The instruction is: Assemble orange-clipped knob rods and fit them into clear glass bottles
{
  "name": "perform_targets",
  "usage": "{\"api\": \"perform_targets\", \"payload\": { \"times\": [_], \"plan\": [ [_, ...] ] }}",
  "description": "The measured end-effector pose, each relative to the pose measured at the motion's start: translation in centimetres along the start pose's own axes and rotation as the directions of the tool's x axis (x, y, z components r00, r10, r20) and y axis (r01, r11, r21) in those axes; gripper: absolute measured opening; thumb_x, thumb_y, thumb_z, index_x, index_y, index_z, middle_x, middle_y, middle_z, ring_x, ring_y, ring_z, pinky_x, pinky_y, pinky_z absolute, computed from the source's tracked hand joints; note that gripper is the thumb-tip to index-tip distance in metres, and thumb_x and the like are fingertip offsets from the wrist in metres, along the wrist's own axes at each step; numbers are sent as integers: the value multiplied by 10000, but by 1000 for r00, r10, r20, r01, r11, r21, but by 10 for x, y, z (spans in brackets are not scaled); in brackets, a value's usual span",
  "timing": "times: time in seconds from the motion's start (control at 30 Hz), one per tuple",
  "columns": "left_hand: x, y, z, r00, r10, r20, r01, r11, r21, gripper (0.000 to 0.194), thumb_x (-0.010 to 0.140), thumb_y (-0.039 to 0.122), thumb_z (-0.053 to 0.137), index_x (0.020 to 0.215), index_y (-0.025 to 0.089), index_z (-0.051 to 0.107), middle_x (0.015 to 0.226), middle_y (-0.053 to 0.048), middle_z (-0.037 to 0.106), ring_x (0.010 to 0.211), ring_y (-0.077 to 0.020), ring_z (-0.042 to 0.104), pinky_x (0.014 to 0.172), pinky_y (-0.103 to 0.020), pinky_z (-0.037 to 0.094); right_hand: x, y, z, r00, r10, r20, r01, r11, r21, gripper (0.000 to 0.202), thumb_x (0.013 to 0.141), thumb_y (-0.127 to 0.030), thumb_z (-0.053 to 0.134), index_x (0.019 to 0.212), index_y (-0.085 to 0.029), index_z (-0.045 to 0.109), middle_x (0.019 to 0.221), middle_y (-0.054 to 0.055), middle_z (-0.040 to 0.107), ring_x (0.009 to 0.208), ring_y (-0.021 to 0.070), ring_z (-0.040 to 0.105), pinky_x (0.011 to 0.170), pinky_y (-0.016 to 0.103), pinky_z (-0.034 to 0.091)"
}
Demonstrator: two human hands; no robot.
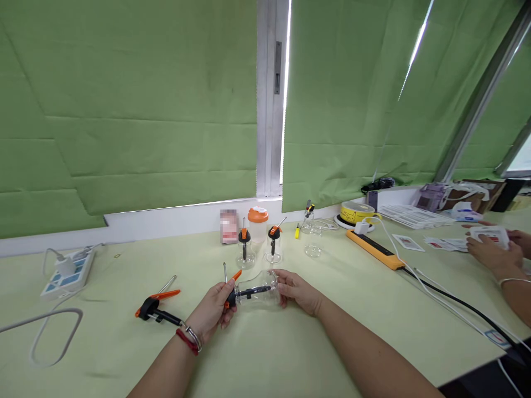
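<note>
A clear bottle [265, 287] lies sideways between my hands, with a black pump tube inside it. My left hand [215, 309] is closed on the black and orange pump top [231, 299] at the bottle's mouth. Around the bottle's base end are the fingers of my right hand [298, 290]. A loose pump with an orange lever [154, 307] lies on the table left of my left wrist. Beyond the bottle, two clear bottles [245, 258] [273, 255] stand upright with pump tops fitted.
Behind stand an orange-lidded cup [258, 222] and a small box [229, 228]. Further right are an empty glass bottle [313, 250], a yellow tin [357, 212] and an orange power strip [373, 250] with cables. Another person's hands [493, 257] hold cards. A white power strip [70, 273] lies left.
</note>
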State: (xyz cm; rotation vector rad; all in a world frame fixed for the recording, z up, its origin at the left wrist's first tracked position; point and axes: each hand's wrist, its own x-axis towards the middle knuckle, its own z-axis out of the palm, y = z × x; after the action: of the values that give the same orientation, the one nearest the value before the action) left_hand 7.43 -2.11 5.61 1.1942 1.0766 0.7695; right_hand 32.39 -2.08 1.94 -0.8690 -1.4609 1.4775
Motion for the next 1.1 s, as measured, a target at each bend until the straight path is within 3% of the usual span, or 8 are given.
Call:
{"api": "perform_targets", "payload": {
  "times": [0.17, 0.43, 0.63, 0.7, 0.83, 1.1],
  "plan": [
    [1, -2, -1, 1000, 6, 4, -6, 1000, 13, 446, 743, 659, 489, 739, 223, 396, 543, 69, 526, 326, -46, 376, 313, -175, 256, 0, -2, 2, 1000, 30, -3, -30, 1000, -6, 603, 756, -529, 631, 1214, -157, 504, 816, 41, 615, 493, 82, 520, 466, 225, 416],
    [0, -1, -1, 1000, 20, 11, -20, 1000, 12, 448, 752, 662, 478, 747, 222, 391, 518, 75, 514, 327, -50, 368, 314, -173, 253, 0, -2, 4, 999, 45, -5, -45, 998, -37, 465, 786, -545, 581, 1017, -141, 578, 617, -12, 566, 439, 80, 495, 412, 198, 379],
    [0, 0, -1, 1000, 27, 9, -27, 999, 27, 451, 756, 666, 467, 745, 220, 397, 541, 79, 504, 328, -45, 373, 325, -172, 248, 0, -3, 5, 1000, 28, -6, -28, 999, -41, 525, 792, -561, 564, 1137, -165, 560, 758, 37, 598, 610, 126, 565, 474, 215, 434],
    [0, 0, -1, 1000, 20, -2, -20, 1000, 18, 454, 752, 667, 471, 742, 220, 397, 537, 80, 502, 328, -45, 369, 327, -173, 247, -1, -3, 6, 1000, -3, -14, 3, 1000, -3, 574, 778, -539, 597, 1236, -204, 511, 946, 75, 591, 740, 156, 586, 529, 241, 470],
    [1, 0, -2, 1000, -3, -13, 3, 1000, -10, 452, 743, 665, 478, 724, 223, 389, 530, 77, 499, 327, -46, 361, 322, -180, 238, -2, -6, 5, 998, -55, 2, 55, 997, 55, 733, 704, -435, 719, 1348, -310, 392, 1260, 102, 432, 873, 181, 573, 636, 302, 491],
    [0, 1, -1, 1000, -2, -15, 2, 1000, -15, 445, 738, 658, 495, 718, 227, 383, 515, 70, 516, 330, -52, 363, 310, -178, 247, -3, -5, 5, 999, -36, -1, 36, 998, 51, 750, 658, -326, 774, 1320, -326, 422, 1206, 79, 445, 829, 155, 561, 632, 292, 476]
  ]
}}
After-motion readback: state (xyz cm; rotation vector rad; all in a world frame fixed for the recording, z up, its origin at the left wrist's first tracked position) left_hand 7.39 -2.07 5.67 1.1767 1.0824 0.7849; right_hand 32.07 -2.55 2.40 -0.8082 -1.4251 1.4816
